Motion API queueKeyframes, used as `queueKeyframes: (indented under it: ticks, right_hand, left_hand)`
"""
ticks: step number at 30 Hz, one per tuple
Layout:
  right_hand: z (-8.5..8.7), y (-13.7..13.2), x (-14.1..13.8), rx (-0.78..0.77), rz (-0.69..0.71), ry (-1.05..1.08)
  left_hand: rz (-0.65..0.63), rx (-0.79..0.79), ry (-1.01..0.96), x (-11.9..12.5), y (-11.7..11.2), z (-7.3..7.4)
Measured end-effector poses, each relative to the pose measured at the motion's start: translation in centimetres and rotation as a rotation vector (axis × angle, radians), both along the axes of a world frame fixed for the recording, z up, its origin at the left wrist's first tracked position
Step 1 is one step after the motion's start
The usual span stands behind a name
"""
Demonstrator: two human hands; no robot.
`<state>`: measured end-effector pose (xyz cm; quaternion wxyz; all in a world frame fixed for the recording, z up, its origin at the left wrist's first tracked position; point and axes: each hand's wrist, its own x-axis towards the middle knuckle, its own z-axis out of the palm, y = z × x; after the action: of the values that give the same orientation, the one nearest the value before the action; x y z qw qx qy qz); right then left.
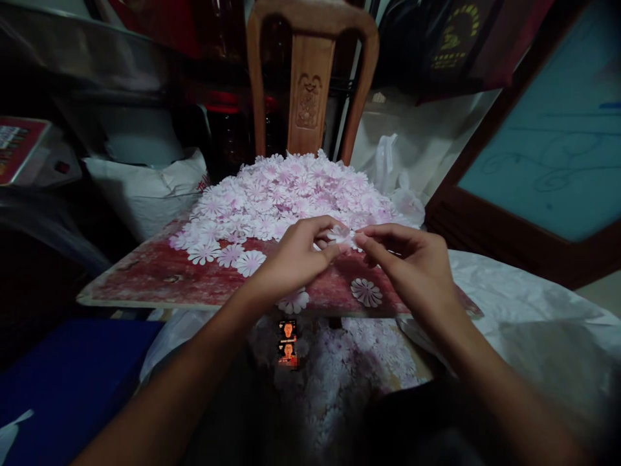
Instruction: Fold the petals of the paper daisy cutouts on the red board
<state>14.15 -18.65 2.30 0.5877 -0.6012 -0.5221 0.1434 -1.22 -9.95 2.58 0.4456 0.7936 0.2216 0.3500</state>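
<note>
A big heap of pink-and-white paper flowers (295,194) lies on a worn red board (160,278). My left hand (295,255) and my right hand (412,262) meet just in front of the heap. Both pinch the same small paper flower (343,235) between thumb and fingertips, a little above the board. Single flowers lie loose on the board: one (367,292) under my right hand, another (294,301) below my left wrist, and a few (228,255) to the left.
A carved wooden chair back (310,84) rises behind the heap. White plastic bags (145,188) sit left and right (509,304). More flowers (339,375) lie under the board's front edge. A blue surface (72,382) is at lower left, a wooden-framed teal panel (548,129) at right.
</note>
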Motion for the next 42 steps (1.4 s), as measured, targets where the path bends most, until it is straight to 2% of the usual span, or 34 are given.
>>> queueKeyframes:
  ticks: [5,10,14,18,20,27,42]
  right_hand:
    - [0.0,0.5,-0.5,0.002,0.006,-0.026]
    - [-0.3,1.3,-1.0,-0.015,-0.013,-0.026]
    - [-0.3,1.5,-1.6,-0.016,0.015,0.015]
    - [-0.4,1.9,-2.1,-0.020,0.211,0.073]
    - [-0.7,2.3,-2.2,-0.023,0.247,0.047]
    - [-1.7,4.2,-1.6,-0.020,0.183,-0.083]
    - [-1.3,4.0,-0.1,0.023,0.226,0.001]
  left_hand:
    - [0.026,0.013,-0.005,-0.5,0.7,-0.1]
    - [0.165,-0.047,-0.077,-1.2,1.1,-0.1]
    - [0.123,-0.014,-0.120,-1.8,1.6,-0.1]
    - [0.118,-0.031,-0.101,-2.3,1.8,-0.2]
    - [0.125,-0.026,-0.089,-2.4,1.9,-0.3]
    - [0.186,0.107,0.042,-3.0,3.1,-1.1]
    - [0.096,0.050,-0.001,-2.4,2.5,-0.3]
